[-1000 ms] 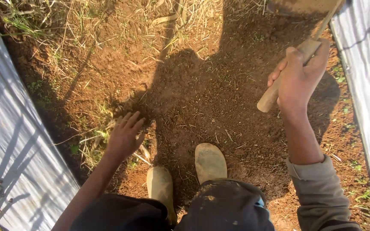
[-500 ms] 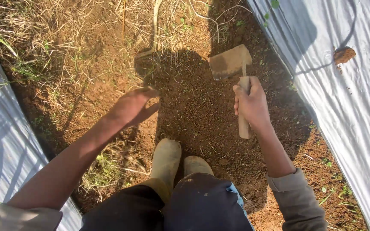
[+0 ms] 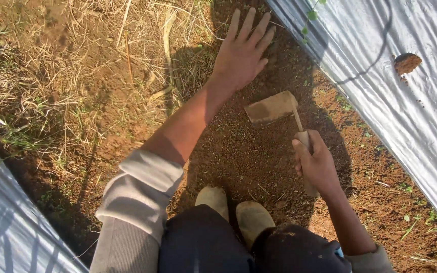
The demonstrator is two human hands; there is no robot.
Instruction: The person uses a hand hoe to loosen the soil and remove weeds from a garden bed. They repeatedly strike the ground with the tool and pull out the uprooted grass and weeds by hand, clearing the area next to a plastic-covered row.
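My right hand point(image 3: 315, 164) grips the short wooden handle of a small hoe point(image 3: 271, 107), whose flat soil-coated blade rests on the loose brown earth just ahead of the hand. My left hand point(image 3: 241, 50) reaches far forward with its fingers spread, palm down over the soil and dry grass beyond the blade. It holds nothing. Both my boots point(image 3: 233, 208) stand side by side on the dug earth below the hoe.
White plastic sheeting point(image 3: 380, 76) runs along the right side, with a soil-filled hole point(image 3: 406, 62) in it. More sheeting point(image 3: 6, 227) lies at the lower left. Dry grass and straw point(image 3: 77, 65) cover the ground at the left and top.
My left hand has stretched forward and to the right, past the hoe blade. The hoe and my right hand have come down and nearer to my feet.
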